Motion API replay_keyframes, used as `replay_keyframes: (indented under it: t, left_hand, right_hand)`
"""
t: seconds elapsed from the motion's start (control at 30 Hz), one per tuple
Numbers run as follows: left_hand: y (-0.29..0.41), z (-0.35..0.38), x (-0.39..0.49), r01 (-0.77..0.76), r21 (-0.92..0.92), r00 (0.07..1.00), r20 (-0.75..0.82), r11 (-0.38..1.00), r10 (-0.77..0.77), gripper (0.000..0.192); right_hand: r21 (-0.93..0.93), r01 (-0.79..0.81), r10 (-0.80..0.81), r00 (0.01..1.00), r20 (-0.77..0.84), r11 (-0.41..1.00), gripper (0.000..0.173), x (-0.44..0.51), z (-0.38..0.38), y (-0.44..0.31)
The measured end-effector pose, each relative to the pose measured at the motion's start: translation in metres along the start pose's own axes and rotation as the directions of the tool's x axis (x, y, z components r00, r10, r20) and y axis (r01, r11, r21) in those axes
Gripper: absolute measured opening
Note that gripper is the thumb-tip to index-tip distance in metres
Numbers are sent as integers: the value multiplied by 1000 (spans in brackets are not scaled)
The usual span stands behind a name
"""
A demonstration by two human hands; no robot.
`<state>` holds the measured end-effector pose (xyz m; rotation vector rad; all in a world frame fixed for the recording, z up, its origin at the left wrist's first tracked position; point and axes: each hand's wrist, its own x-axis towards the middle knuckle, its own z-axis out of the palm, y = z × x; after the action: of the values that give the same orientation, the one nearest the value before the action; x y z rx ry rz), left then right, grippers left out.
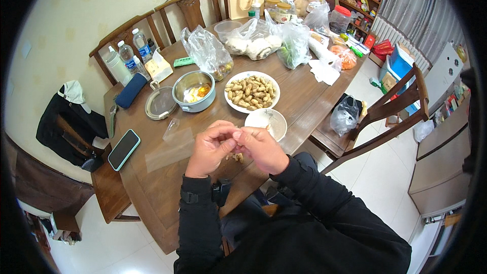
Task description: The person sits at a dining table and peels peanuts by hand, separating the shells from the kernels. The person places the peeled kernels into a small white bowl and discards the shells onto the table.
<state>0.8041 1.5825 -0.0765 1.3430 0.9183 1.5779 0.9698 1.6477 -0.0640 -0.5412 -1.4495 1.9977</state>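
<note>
My left hand [214, 147] and my right hand [262, 148] meet over the near side of the table, thumbs and fingertips pinched together. Between them is a small thing, apparently a peanut, mostly hidden by the fingers. Broken peanut shells [239, 157] lie on the wood just below. Right behind my right hand stands a white bowl [279, 123] with a few pale bits inside. Farther back, a white plate [279, 90] is heaped with unshelled peanuts [251, 92].
A steel-lined pot [194, 93] with food remains and its lid [160, 103] stand left of the plate. Nearby lie a clear plastic sheet [169, 151] and a phone [124, 150]. Bagged food [258, 43] and jars [282, 13] crowd the far end. A wooden chair [384, 112] stands at right.
</note>
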Motion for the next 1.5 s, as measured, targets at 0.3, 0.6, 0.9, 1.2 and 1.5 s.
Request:
replay_keyframes:
  t: [0.3, 0.6, 0.9, 1.2, 1.5]
  left_hand:
    - [2, -4, -1, 39, -71, 999, 6, 997, -39, 17]
    - [1, -4, -1, 4, 9, 1000, -16, 1000, -4, 18]
    - [2, 1, -4, 217, -218, 972, -43, 952, -231, 20]
    - [2, 1, -2, 111, -91, 985, -120, 990, -121, 15]
    - [7, 18, 4, -35, 523, 986, -120, 852, 114, 11]
  right_hand:
    - [-359, 147, -94, 982, 162, 922, 34, -4, -10, -17]
    - [-549, 326, -255, 945, 204, 770, 32, 0, -15, -18]
    - [-755, 509, -598, 777, 196, 414, 31, 1, -9, -5]
    - [-754, 433, -511, 846, 151, 494, 25, -2, -2, -8]
    - [-716, 245, -326, 945, 25, 654, 23, -4, -16, -14]
